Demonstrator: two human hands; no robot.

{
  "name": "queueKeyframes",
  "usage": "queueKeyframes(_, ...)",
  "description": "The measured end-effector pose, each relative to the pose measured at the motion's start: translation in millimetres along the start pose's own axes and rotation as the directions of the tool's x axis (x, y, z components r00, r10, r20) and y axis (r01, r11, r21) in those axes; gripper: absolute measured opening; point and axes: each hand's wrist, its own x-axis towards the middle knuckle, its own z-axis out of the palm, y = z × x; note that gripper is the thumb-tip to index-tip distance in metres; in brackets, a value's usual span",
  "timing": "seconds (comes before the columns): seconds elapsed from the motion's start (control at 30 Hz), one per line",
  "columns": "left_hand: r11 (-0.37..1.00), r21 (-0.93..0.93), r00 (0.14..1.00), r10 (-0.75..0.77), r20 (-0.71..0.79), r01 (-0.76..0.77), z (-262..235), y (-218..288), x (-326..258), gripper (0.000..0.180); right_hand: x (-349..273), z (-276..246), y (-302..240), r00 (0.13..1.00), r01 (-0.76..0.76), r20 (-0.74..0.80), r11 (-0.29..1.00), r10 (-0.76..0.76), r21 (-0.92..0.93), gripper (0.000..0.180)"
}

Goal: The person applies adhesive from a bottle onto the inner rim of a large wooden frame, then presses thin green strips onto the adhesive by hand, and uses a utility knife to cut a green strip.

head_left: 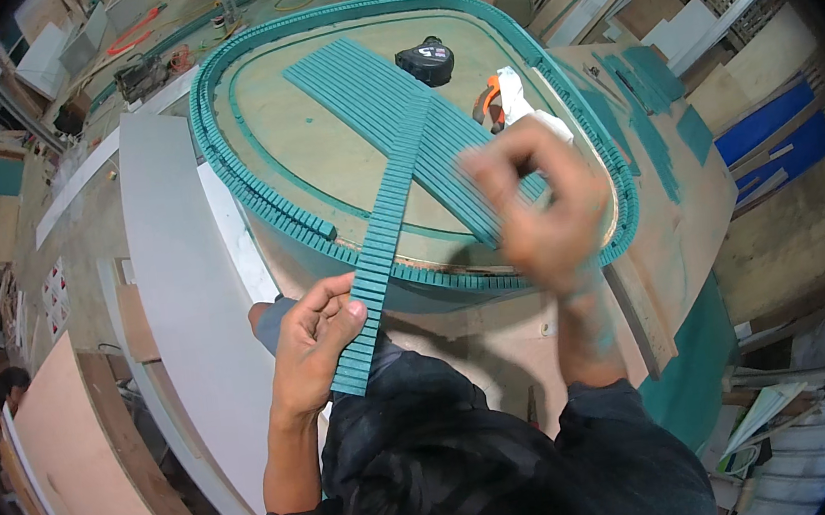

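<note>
A narrow green strip (383, 230) with close crosswise grooves is pinched near its lower end by my left hand (316, 343), thumb on top. Its far end overlaps a wider green grooved panel (339, 84), which lies across a rounded wooden form (258, 78). Green grooved edging (222, 162) runs around the form's rim. My right hand (543, 209) is raised over the form's right side, near the panel's lower end. Its fingers look curled but are smeared by motion, and whether they hold anything is hidden.
On the form lie a black tape measure (425, 60), an orange-handled tool (491, 100) and a crumpled white piece (513, 94). Green scraps (650, 77) rest on the board at right. A pale curved panel (164, 233) stands at left. Another person (6, 386) shows at far left.
</note>
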Motion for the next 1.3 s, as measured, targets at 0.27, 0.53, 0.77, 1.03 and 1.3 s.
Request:
queueKeyframes(0.27, 0.999, -0.003, 0.987, 0.037, -0.155, -0.038, 12, -12, 15, 0.041, 11, -39, 214, 0.981, 0.031, 0.166, 0.767, 0.099, -0.641, 0.059)
queueKeyframes(0.53, 0.985, -0.163, 0.997, -0.057, -0.061, 0.046, 27, -3, 15, 0.043, 16, -44, 247, 0.833, -0.316, 0.199, 0.738, 0.517, -0.596, 0.034)
queueKeyframes(0.77, 0.996, -0.087, 0.998, 0.01, -0.061, -0.016, 29, 6, 24, 0.053, 55, -77, 189, 0.902, -0.431, 0.024, 0.892, 0.432, 0.136, 0.037)
queueKeyframes(1.03, 0.979, -0.185, 0.995, -0.08, 0.059, 0.089, 37, -9, 37, 0.056, 102, 1, 149, 0.651, -0.38, 0.698, 0.924, 0.298, -0.04, 0.047)
queueKeyframes(1.3, 0.977, -0.194, 0.995, -0.074, 0.066, 0.085, 48, -8, 34, 0.057, 140, 70, 184, 0.409, -0.282, 0.829, 0.916, 0.382, -0.284, 0.041)
